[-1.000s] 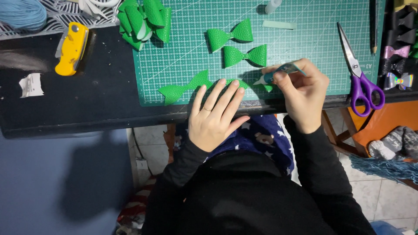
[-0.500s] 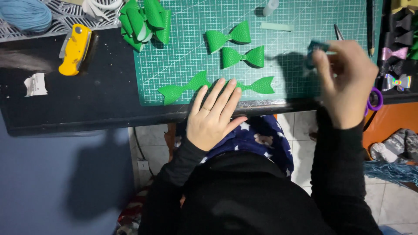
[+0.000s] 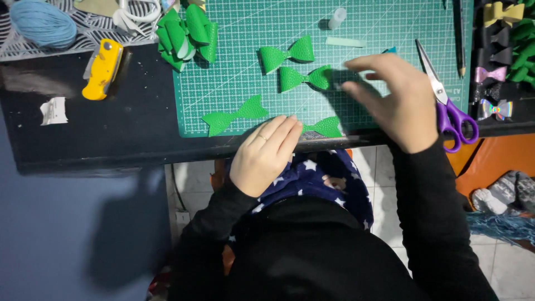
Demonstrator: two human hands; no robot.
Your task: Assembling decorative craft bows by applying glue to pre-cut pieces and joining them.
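My left hand (image 3: 264,153) lies flat, fingers together, on the front edge of the green cutting mat (image 3: 390,22). Its fingertips rest between two flat green bow-shaped cutouts (image 3: 234,114) (image 3: 326,127). My right hand (image 3: 395,97) hovers over the mat with thumb and fingers spread, and I see nothing between them. Its fingertips are just right of the lower of two finished green bows (image 3: 304,78) (image 3: 287,54). A teal tip (image 3: 390,50) peeks out behind the right hand.
Purple-handled scissors (image 3: 451,111) lie right of my right hand, with a pencil (image 3: 461,39) beyond. Small coloured bows (image 3: 496,67) sit at the far right. Folded green loops (image 3: 186,33), a yellow utility knife (image 3: 103,67), blue yarn (image 3: 42,22) and a paper scrap (image 3: 54,110) are on the left.
My right hand went from the front cutout to the scissors holding a small teal thing, then came back left over the mat with its fingers spread. The left hand stayed put.
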